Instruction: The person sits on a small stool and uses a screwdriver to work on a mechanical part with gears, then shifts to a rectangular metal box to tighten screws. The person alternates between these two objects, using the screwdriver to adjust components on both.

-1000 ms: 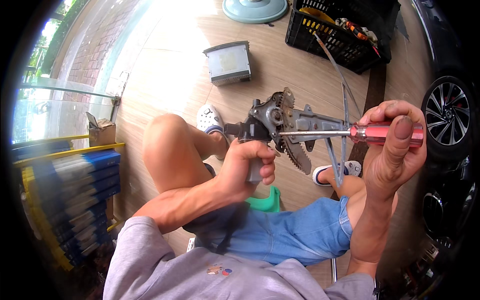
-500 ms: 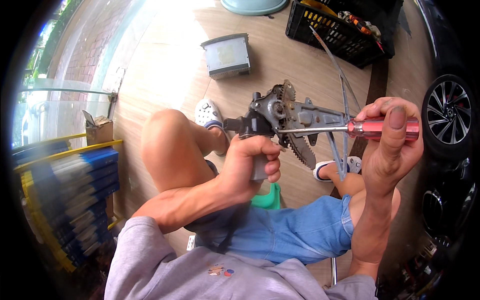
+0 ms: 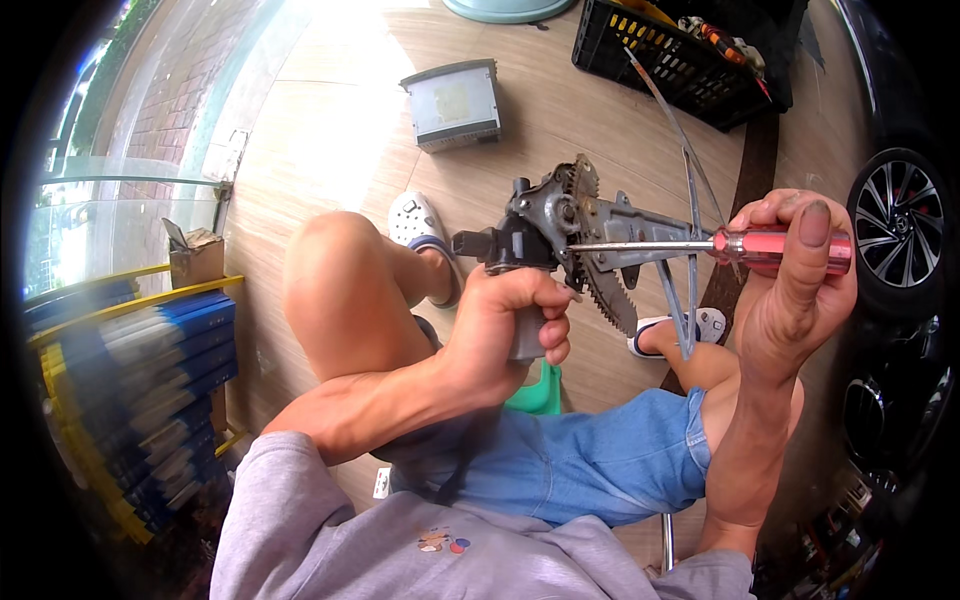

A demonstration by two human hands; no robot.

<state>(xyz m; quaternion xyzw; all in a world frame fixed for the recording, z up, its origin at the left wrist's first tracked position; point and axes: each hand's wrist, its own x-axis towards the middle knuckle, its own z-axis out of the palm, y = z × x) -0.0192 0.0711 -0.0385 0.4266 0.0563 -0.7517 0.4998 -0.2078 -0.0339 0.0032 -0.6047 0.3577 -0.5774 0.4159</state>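
My left hand (image 3: pixel 505 325) is wrapped round the grey cylindrical body of a window regulator motor (image 3: pixel 526 338), whose black housing sits above the fist. Joined to the motor is a metal window regulator (image 3: pixel 625 222), with a toothed sector gear (image 3: pixel 606 297) and thin crossed arms reaching to the far right. My right hand (image 3: pixel 800 285) grips the red handle of a screwdriver (image 3: pixel 650 246), thumb uppermost. Its shaft points left across the regulator, and the tip is at the edge of the mechanism beside the motor housing. Whether it sits in a screw or slot cannot be made out.
A grey metal box-shaped unit (image 3: pixel 455 108) lies on the floor ahead. Far right stands a black crate (image 3: pixel 655 72) with tools. A car wheel (image 3: pixel 897 220) is at the right, a rack of blue boxes (image 3: pixel 165 400) at the left. A green stool (image 3: pixel 543 392) shows under me.
The screwdriver has shifted slightly up and right, its tip now higher along the mechanism. The regulator has moved a little to the right with my left hand, still gripped the same way.
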